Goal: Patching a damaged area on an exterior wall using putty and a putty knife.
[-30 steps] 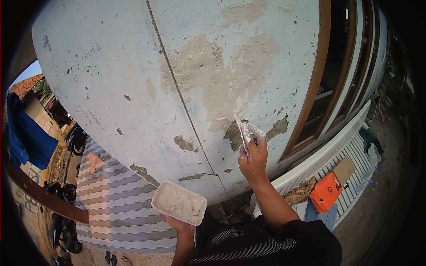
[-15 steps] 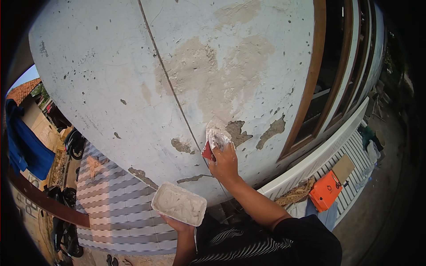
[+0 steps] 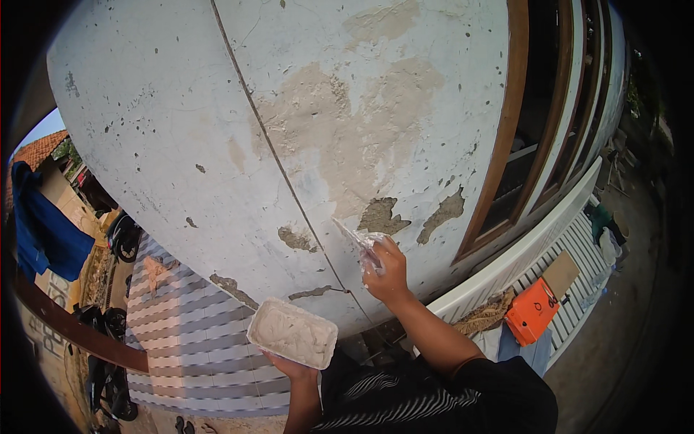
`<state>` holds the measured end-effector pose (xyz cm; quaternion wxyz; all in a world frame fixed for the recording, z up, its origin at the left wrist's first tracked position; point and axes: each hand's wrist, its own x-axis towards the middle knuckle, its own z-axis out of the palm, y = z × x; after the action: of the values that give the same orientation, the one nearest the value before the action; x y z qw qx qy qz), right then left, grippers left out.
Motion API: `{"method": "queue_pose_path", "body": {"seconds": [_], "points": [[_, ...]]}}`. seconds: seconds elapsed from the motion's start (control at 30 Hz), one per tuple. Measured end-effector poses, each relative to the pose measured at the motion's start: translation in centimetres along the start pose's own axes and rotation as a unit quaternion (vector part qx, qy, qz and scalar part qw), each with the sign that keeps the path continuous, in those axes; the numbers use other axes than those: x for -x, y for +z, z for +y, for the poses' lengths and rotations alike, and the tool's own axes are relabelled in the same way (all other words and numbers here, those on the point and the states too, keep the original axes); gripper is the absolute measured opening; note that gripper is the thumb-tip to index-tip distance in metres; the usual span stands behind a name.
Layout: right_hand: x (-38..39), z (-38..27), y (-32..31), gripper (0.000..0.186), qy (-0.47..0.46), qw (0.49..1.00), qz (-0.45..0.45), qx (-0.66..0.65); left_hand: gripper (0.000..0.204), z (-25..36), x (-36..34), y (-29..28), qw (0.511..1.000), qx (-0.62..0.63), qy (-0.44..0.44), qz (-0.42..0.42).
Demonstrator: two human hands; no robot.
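Observation:
My left hand (image 3: 293,367) supports a shallow rectangular tub (image 3: 262,343) from below, its fingers closed at the underside. Pale beige putty (image 3: 295,333) fills the tub, its surface smeared and uneven. My right hand (image 3: 387,271) grips a putty knife (image 3: 351,233) smeared with white filler; its thin blade is tilted edge-on, up and to the left. Whether the blade touches the wall I cannot tell. Just beyond it, a beige skimmed patch (image 3: 354,137) spreads over the white wall (image 3: 181,108). Bare grey chipped spots (image 3: 383,215) lie beside and above the knife.
A thin cord (image 3: 271,145) runs down the wall left of my right hand. A brown-framed window (image 3: 499,145) stands on the right. Below it, a white slatted bench (image 3: 567,325) carries an orange box (image 3: 531,311). Blue cloth (image 3: 54,239) hangs at the far left above patterned tiles (image 3: 195,340).
My right hand has moved right and slightly down, turning the putty knife from flat near the wall to edge-on. The tub in my left hand stays nearly in place.

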<state>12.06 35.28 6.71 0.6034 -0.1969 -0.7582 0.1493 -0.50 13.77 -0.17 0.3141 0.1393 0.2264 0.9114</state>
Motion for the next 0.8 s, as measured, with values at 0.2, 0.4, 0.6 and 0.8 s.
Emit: {"method": "queue_pose_path", "body": {"seconds": [0.2, 0.4, 0.6, 0.8], "points": [[-4.7, 2.9, -2.6, 0.018, 0.207, 0.964, -0.033, -0.161, 0.076, -0.2, 0.0, 0.4, 1.000, -0.008, 0.000, -0.003], [-6.9, 4.7, -5.0, 0.016, 0.144, 0.985, 0.056, -0.077, 0.076, -0.7, -0.3, 0.9, 1.000, 0.022, -0.016, -0.014], [-6.3, 6.0, -7.4, 0.008, 0.235, 0.956, 0.103, -0.142, 0.078, -0.9, -0.1, 1.0, 1.000, 0.015, -0.017, -0.003], [-5.5, 2.7, -5.4, 0.015, 0.218, 0.953, -0.035, -0.210, 0.078, -1.0, -0.2, 0.4, 0.999, 0.020, -0.026, -0.019]]}}
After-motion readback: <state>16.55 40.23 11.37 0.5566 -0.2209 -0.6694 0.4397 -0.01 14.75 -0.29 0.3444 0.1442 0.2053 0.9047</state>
